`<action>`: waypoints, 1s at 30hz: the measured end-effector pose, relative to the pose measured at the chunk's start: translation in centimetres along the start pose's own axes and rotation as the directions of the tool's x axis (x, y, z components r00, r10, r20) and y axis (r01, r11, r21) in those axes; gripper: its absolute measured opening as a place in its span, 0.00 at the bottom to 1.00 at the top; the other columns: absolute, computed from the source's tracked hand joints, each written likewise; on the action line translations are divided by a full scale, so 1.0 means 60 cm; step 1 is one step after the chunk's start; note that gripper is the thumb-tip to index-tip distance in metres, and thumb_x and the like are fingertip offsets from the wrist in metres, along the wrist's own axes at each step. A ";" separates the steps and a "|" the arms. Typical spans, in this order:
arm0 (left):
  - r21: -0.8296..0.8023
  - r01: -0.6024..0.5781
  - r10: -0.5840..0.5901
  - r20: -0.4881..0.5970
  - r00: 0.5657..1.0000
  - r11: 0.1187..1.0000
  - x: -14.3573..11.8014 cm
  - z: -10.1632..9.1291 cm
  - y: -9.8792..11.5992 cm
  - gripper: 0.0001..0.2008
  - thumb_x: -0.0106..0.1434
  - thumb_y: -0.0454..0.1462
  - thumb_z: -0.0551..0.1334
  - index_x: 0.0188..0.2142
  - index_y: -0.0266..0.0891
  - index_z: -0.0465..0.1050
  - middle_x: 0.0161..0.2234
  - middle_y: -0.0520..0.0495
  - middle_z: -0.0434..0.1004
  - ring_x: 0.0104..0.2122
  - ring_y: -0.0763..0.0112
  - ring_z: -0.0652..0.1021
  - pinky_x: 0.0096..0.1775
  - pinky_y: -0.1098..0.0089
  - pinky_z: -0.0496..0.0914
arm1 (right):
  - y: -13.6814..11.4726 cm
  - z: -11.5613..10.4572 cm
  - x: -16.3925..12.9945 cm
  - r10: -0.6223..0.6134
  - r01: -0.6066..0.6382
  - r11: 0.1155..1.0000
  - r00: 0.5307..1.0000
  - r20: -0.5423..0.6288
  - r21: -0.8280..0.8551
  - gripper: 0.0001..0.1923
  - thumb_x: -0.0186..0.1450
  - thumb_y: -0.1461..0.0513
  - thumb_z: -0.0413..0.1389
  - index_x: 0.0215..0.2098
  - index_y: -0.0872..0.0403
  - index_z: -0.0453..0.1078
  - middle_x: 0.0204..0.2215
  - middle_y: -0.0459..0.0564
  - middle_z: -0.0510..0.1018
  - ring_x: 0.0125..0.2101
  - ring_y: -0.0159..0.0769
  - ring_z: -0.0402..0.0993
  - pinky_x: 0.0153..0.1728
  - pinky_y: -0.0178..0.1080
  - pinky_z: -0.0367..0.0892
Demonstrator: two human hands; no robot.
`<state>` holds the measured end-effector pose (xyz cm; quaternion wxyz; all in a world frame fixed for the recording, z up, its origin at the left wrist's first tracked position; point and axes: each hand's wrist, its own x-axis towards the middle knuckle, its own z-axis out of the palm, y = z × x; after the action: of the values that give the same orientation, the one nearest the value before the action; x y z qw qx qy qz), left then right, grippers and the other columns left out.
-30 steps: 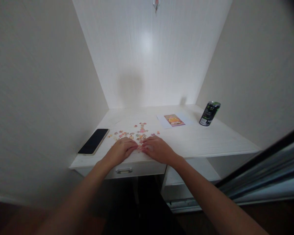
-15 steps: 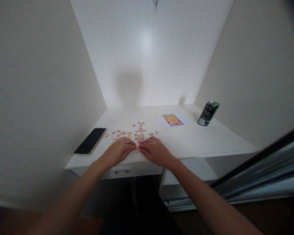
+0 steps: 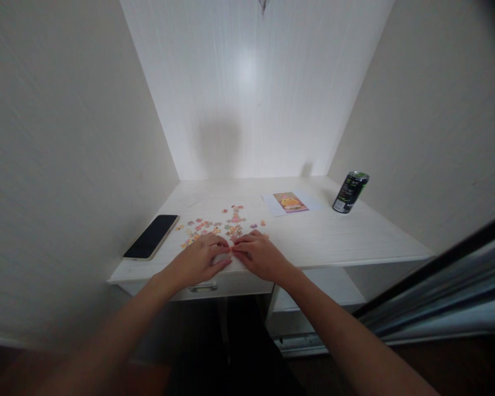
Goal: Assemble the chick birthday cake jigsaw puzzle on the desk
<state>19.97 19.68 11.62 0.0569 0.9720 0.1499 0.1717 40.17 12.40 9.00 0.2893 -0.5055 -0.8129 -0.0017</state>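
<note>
Small pastel jigsaw puzzle pieces (image 3: pixel 202 225) lie scattered on the white desktop, and a narrow joined section (image 3: pixel 235 216) runs toward the back. My left hand (image 3: pixel 201 256) is at the near edge of the pieces, its thumb apart from the fingers and its fingertips at a small pink puzzle piece (image 3: pixel 231 249). On the other side of that piece, my right hand (image 3: pixel 260 256) has thumb and fingers pinched together on it. The fingertips of both hands nearly meet and partly hide the piece.
A dark-screened phone (image 3: pixel 152 236) lies at the left. Toward the back right, a picture card (image 3: pixel 291 202) rests on white paper (image 3: pixel 273 205). A black drink can (image 3: pixel 350 192) stands farther right. Walls enclose the desk (image 3: pixel 334 242) on both sides and behind.
My left thumb has moved down and away from its fingers, opening a gap. My right hand has stayed almost in place at the pink piece.
</note>
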 end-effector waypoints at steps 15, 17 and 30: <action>-0.003 0.400 -0.340 -0.530 0.777 0.917 -0.201 -0.016 0.006 0.07 0.65 0.41 0.60 0.38 0.42 0.75 0.40 0.48 0.79 0.40 0.65 0.78 0.42 0.65 0.74 | -0.005 -0.002 -0.009 0.017 -0.017 1.000 1.000 -0.005 -0.023 0.12 0.69 0.59 0.52 0.45 0.48 0.77 0.46 0.48 0.79 0.45 0.40 0.69 0.48 0.45 0.62; -0.030 0.417 -0.375 -0.499 0.781 0.908 -0.254 0.031 0.023 0.09 0.66 0.41 0.58 0.33 0.43 0.75 0.36 0.47 0.79 0.37 0.65 0.78 0.38 0.65 0.75 | -0.005 0.000 -0.010 0.028 -0.028 1.000 1.000 0.004 -0.013 0.12 0.69 0.60 0.52 0.44 0.47 0.77 0.45 0.47 0.79 0.45 0.39 0.69 0.48 0.44 0.63; 0.044 0.785 -0.581 0.698 0.419 0.619 -0.333 0.345 0.022 0.40 0.60 0.58 0.54 0.67 0.45 0.50 0.69 0.40 0.36 0.67 0.44 0.44 0.64 0.47 0.46 | -0.007 0.007 -0.012 0.071 -0.068 0.997 0.994 -0.087 0.033 0.10 0.67 0.61 0.54 0.44 0.48 0.76 0.44 0.52 0.76 0.45 0.40 0.71 0.49 0.45 0.66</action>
<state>9.71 10.98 -13.81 0.3122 0.7960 0.4795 -0.1975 39.87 11.73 8.42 0.3322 -0.5285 -0.7812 -0.0016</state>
